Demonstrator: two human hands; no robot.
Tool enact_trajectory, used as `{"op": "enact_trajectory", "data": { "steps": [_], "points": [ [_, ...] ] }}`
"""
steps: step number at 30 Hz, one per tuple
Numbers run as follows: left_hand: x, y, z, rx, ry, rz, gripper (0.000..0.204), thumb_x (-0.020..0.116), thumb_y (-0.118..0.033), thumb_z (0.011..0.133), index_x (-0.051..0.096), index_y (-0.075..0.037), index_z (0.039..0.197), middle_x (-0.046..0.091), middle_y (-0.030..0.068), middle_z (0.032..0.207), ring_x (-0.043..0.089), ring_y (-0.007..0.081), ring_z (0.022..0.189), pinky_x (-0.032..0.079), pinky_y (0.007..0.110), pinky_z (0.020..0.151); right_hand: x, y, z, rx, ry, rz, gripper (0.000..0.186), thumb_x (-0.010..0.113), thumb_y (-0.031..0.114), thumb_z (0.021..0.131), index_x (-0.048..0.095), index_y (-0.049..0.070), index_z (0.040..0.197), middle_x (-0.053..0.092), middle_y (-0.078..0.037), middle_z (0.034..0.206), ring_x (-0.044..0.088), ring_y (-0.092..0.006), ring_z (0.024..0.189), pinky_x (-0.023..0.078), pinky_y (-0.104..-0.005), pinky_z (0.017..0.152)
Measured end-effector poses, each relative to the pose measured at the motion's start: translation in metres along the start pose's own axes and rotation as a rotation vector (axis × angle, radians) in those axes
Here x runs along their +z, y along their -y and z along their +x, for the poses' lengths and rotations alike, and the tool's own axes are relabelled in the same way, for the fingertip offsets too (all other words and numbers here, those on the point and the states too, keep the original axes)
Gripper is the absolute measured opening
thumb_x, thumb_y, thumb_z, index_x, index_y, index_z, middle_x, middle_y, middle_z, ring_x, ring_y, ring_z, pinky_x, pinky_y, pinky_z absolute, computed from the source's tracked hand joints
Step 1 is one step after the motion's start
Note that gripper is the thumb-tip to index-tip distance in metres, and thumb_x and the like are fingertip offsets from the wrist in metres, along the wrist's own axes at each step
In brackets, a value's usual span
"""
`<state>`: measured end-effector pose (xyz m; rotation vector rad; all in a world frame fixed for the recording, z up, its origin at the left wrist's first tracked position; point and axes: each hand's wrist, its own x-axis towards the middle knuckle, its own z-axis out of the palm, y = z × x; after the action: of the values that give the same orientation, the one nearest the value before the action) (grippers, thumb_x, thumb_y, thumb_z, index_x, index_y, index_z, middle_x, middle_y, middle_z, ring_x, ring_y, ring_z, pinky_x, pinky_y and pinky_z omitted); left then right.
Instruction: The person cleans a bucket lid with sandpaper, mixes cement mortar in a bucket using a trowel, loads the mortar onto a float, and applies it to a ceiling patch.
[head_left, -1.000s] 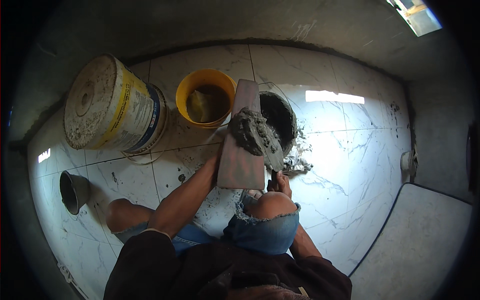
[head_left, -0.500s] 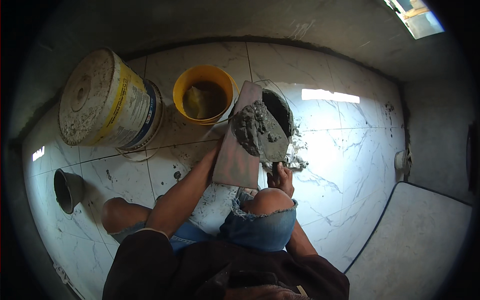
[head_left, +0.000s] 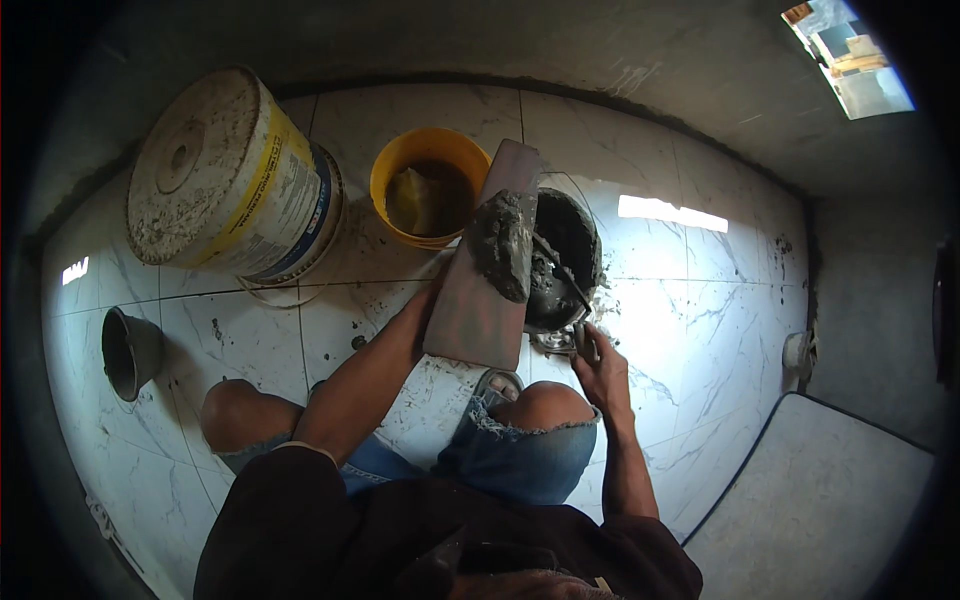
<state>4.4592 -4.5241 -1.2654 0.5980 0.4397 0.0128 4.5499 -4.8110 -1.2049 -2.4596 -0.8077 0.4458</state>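
Observation:
My left hand [head_left: 431, 303], mostly hidden beneath it, holds up a long reddish-brown mortar board [head_left: 474, 325]. A thick lump of wet grey mortar [head_left: 503, 245] sits on the board's right part. My right hand [head_left: 603, 370] is closed round the dark handle of a trowel [head_left: 576, 288]. The trowel is turned nearly edge-on inside a black bucket [head_left: 594, 232] just right of the board. Grey mortar also lies in that bucket, whose left side the board partly covers.
A yellow bucket [head_left: 388, 165] with murky water stands behind the board. To its left, a large dirty white pail [head_left: 225, 185] rests upside down. A small dark pail [head_left: 152, 350] lies tipped at far left. Mortar spatters dot the marble-patterned tiles [head_left: 655, 330]. A grey panel [head_left: 820, 490] is at lower right.
The trowel has moved off the board and into the black bucket, turning edge-on. My right hand went slightly right. The mortar lump on the board looks narrower. The view has shifted slightly.

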Motion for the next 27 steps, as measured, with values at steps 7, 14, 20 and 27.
{"op": "enact_trajectory", "data": {
  "steps": [7, 14, 20, 27],
  "points": [
    [-0.056, -0.055, -0.072, 0.094, -0.07, -0.02, 0.047, 0.04, -0.042, 0.101, 0.049, -0.005, 0.128, 0.062, 0.0114, 0.113, 0.064, 0.0223, 0.098, 0.056, 0.037, 0.084, 0.018, 0.086, 0.068, 0.248, 0.575, -0.333, 0.047, 0.066, 0.032, 0.085, 0.062, 0.004, 0.123, 0.071, -0.019, 0.089, 0.07, -0.0296, 0.079, 0.052, -0.0377, 0.072],
    [0.012, -0.287, -0.197, 0.188, -0.085, 0.006, 0.047, 0.04, -0.042, 0.101, 0.049, -0.005, 0.128, 0.062, 0.0117, 0.113, 0.064, 0.0227, 0.098, 0.056, 0.037, 0.084, -0.055, 0.28, 0.076, -0.19, 0.163, -0.248, 0.039, 0.066, 0.011, 0.088, 0.058, 0.002, 0.126, 0.065, -0.022, 0.111, 0.068, -0.027, 0.087, 0.055, -0.0363, 0.068],
    [0.205, -0.58, -0.448, 0.161, -0.171, -0.024, 0.047, 0.041, -0.042, 0.101, 0.049, -0.005, 0.128, 0.062, 0.0119, 0.113, 0.064, 0.0232, 0.098, 0.056, 0.037, 0.084, -0.293, 0.627, -0.003, -0.11, 0.403, -0.017, 0.038, 0.066, 0.001, 0.087, 0.059, 0.003, 0.124, 0.067, -0.014, 0.104, 0.064, -0.0148, 0.076, 0.052, -0.0271, 0.063],
    [0.523, -1.05, -0.898, 0.297, -0.277, 0.005, 0.047, 0.041, -0.042, 0.101, 0.049, -0.005, 0.129, 0.061, 0.0121, 0.113, 0.064, 0.0236, 0.098, 0.056, 0.038, 0.084, -0.69, 1.167, -0.176, -0.102, 0.641, -0.084, 0.033, 0.064, 0.019, 0.09, 0.063, 0.002, 0.118, 0.069, -0.014, 0.077, 0.067, -0.0178, 0.068, 0.052, -0.0299, 0.063]
  ]
}}
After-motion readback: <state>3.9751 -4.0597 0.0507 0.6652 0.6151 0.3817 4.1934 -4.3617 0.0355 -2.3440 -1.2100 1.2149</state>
